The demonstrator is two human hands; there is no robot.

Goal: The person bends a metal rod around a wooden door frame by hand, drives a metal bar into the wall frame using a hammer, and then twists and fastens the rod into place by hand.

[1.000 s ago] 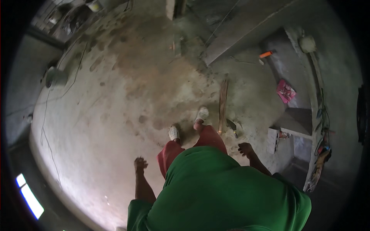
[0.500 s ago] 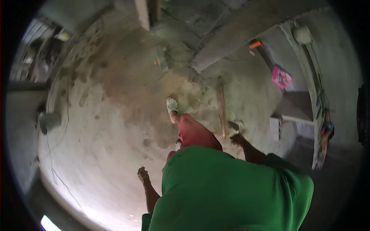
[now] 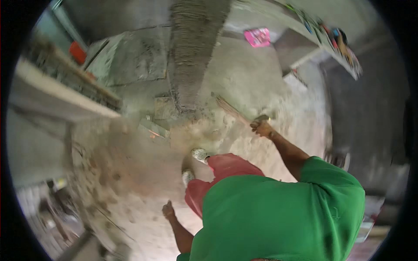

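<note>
My left hand (image 3: pixel 168 209) hangs low beside my left leg with its fingers curled in, and nothing shows in it. Out to the right, my right hand (image 3: pixel 262 128) is closed at the near end of a long thin bundle of sticks (image 3: pixel 234 110). Blur hides whether the fingers wrap round the bundle. Just beyond the knuckles is a small dark object (image 3: pixel 261 118) with a yellowish edge; I cannot tell whether it touches the hand.
A rough cement-coated pillar (image 3: pixel 191 56) rises ahead, and a pale wooden board (image 3: pixel 65 89) stands at the left. A metal-looking plate (image 3: pixel 153 128) lies on the stained concrete floor (image 3: pixel 139 174). Back right are a pink packet (image 3: pixel 257 37) and a shelf (image 3: pixel 300 41) bearing tools.
My view has swung to the right, bringing the pillar nearer the middle. My right hand has come over the stick bundle's near end. My left hand stays low at my side.
</note>
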